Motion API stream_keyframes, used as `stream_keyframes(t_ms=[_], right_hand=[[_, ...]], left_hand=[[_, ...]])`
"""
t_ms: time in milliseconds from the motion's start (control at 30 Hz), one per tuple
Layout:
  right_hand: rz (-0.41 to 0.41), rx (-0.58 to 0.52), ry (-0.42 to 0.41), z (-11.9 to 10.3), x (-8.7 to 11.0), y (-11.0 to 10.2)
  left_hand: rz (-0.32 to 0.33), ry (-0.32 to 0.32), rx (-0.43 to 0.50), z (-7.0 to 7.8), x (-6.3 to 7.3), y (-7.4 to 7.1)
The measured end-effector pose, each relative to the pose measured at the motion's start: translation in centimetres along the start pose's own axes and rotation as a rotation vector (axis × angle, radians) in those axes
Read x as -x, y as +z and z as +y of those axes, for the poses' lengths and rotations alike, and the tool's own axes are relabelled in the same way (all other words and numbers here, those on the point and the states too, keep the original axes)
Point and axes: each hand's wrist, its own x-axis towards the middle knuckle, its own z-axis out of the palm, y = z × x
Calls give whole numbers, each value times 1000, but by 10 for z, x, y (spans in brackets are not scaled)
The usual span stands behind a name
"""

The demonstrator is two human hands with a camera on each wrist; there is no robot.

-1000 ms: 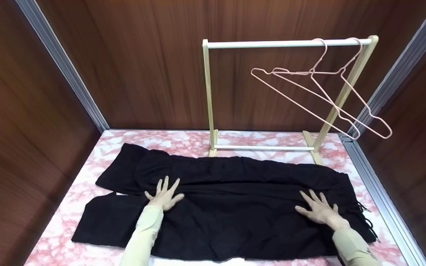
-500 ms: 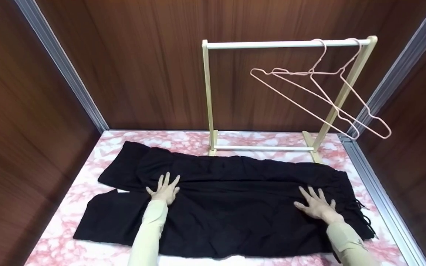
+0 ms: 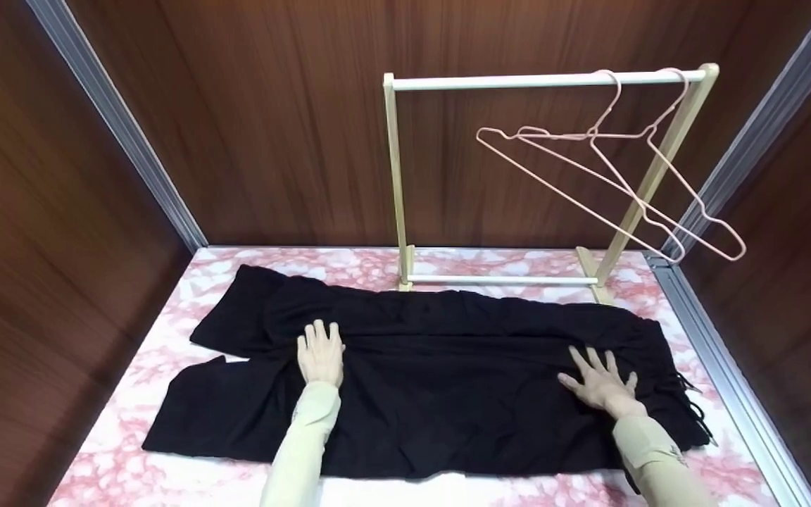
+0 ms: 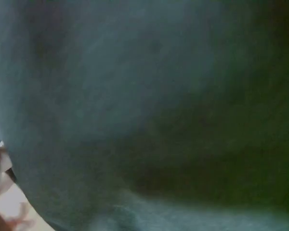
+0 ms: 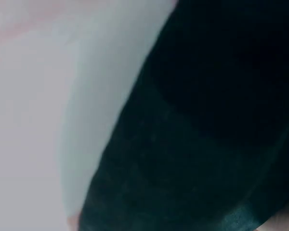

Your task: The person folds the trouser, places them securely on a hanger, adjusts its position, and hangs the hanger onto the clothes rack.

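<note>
1. Left hand (image 3: 320,354) has shifted rightward since the earlier frame, its straight, released fingers now closer together; the near edge of the black trousers (image 3: 448,401) beneath has slid toward the rack (image 3: 490,82).
2. Right hand (image 3: 600,386): fingers spread and released, resting on the cloth near the drawstring end.
3. Trousers: flat on the marbled table (image 3: 131,415), legs leftward, before the rack bearing two pink hangers (image 3: 593,132).

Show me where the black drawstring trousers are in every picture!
Head: the black drawstring trousers lie spread across the lower middle, under the left hand and right hand.
Left wrist: they fill nearly the whole picture, very blurry.
Right wrist: they fill the right side, with a slanting edge.
Shared landmark: the pink-and-white tabletop, around them in the head view, at left in the right wrist view; the left wrist view is too blurry to tell.
</note>
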Motion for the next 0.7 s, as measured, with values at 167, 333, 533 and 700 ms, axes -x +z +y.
stream_keyframes(t_ms=[167, 333, 533, 700], right_hand=[[19, -1, -7, 0, 0, 1], [93, -44, -69, 2, 7, 2], [452, -91, -280, 15, 24, -1], [744, -100, -305, 42, 40, -8]], left_hand=[[110, 26, 2, 2, 8, 2], [-57, 41, 178, -9, 20, -6], [-69, 162, 270, -32, 29, -23], [-9, 142, 275, -59, 31, -33]])
